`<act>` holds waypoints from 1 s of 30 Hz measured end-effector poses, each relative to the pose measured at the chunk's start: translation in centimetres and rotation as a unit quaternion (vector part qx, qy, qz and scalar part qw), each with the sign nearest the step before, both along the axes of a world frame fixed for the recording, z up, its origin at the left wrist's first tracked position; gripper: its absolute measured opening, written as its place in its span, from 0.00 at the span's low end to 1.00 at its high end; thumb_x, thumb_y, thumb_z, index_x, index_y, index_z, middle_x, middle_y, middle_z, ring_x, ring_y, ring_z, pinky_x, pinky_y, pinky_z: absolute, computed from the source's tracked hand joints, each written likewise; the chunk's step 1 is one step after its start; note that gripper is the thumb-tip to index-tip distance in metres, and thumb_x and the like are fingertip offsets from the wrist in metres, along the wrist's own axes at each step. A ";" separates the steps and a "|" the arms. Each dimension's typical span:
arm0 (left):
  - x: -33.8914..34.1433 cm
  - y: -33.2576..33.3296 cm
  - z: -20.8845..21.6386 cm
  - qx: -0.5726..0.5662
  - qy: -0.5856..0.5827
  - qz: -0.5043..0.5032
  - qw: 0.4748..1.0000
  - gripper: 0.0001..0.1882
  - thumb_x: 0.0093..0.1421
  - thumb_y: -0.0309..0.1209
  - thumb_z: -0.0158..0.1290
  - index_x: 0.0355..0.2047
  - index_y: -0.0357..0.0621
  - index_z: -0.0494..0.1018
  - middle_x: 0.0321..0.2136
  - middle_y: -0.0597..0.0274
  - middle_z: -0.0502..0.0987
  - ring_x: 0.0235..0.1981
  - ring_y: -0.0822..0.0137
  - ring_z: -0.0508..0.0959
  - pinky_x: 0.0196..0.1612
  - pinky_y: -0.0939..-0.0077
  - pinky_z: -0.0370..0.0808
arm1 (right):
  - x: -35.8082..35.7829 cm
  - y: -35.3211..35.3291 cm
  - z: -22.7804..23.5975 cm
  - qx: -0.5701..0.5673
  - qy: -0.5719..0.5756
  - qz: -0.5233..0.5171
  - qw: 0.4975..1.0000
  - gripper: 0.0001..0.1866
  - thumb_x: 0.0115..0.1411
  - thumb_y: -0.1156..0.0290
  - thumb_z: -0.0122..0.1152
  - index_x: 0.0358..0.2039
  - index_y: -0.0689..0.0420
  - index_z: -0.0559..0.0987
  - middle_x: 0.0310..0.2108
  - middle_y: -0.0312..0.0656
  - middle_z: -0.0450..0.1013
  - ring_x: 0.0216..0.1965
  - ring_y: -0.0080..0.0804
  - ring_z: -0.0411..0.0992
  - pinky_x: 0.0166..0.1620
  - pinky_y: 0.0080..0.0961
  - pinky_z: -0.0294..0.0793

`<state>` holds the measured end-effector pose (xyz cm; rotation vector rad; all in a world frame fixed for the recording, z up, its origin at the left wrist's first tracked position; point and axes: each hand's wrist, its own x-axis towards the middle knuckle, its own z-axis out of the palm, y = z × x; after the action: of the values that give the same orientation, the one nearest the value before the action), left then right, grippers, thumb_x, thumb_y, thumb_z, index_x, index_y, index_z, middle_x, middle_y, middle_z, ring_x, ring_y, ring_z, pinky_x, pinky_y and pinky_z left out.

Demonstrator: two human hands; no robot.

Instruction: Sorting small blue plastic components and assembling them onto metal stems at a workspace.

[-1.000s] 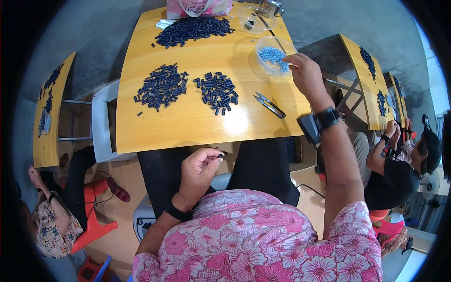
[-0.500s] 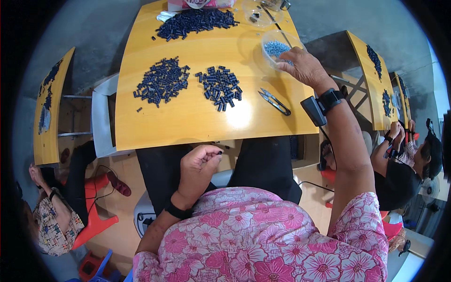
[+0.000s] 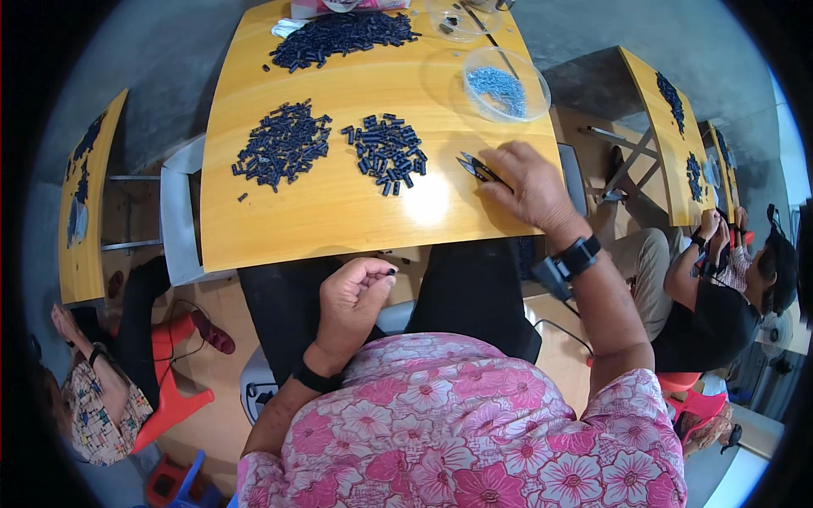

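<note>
Over the front right of the yellow table, my right hand (image 3: 532,184) reaches down onto a pair of thread snips (image 3: 481,168). Its thumb and fingers are apart on either side of the tool and cover part of the handles; no grip on it shows. In front of the table edge, above my lap, my left hand (image 3: 351,298) is closed, pinching a small black piece (image 3: 390,272) between thumb and fingertips. Beyond the snips stands a clear round bowl (image 3: 544,103) with many small pale-blue pieces (image 3: 498,89).
Short black tubular pieces lie in a left pile (image 3: 282,146), a smaller middle pile (image 3: 386,152) and a large far pile (image 3: 343,39). Another clear tub (image 3: 453,25) stands at the far right. People sit at side tables (image 3: 93,212) left and right (image 3: 677,169).
My right hand has left the bowl and come back toward me, down to the snips. My left hand stays at my lap with the black piece. The view has shifted slightly.
</note>
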<state>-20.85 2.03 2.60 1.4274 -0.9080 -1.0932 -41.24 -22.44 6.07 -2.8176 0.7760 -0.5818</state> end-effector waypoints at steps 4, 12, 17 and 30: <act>-0.2 0.1 0.3 -0.010 -0.034 -0.016 0.999 0.05 0.60 0.19 0.53 0.37 0.35 0.75 0.26 0.73 0.72 0.27 0.85 0.67 0.30 0.91 0.65 | -1.8 1.8 -1.1 0.018 0.037 -0.033 0.999 0.14 0.54 0.72 0.62 0.43 0.55 0.78 0.37 0.44 0.72 0.36 0.44 0.73 0.39 0.36 0.75; -0.9 0.2 0.3 0.002 -0.020 -0.018 1.000 0.05 0.60 0.20 0.53 0.37 0.35 0.75 0.27 0.73 0.72 0.27 0.84 0.67 0.30 0.90 0.65 | -3.8 0.5 -0.5 0.025 0.032 -0.200 0.979 0.13 0.55 0.72 0.59 0.43 0.55 0.78 0.35 0.45 0.72 0.36 0.47 0.73 0.39 0.38 0.74; -0.8 0.0 0.4 0.005 -0.012 -0.025 1.000 0.05 0.60 0.20 0.53 0.37 0.36 0.75 0.26 0.73 0.72 0.27 0.84 0.67 0.30 0.89 0.65 | -1.9 -2.4 1.7 -0.045 -0.060 -0.150 0.986 0.18 0.54 0.62 0.61 0.44 0.56 0.77 0.40 0.49 0.72 0.45 0.49 0.70 0.47 0.39 0.72; 0.0 0.0 0.6 0.025 -0.030 0.015 0.999 0.04 0.58 0.20 0.55 0.34 0.36 0.76 0.25 0.73 0.72 0.26 0.83 0.68 0.31 0.88 0.67 | 3.8 -9.9 3.6 0.042 0.304 -0.092 0.947 0.34 0.48 0.46 0.66 0.49 0.57 0.74 0.46 0.52 0.71 0.48 0.50 0.71 0.52 0.40 0.70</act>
<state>-20.88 1.99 3.19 1.5187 -0.9037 -1.0619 -37.48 -32.30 9.65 -2.8689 1.1335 0.3290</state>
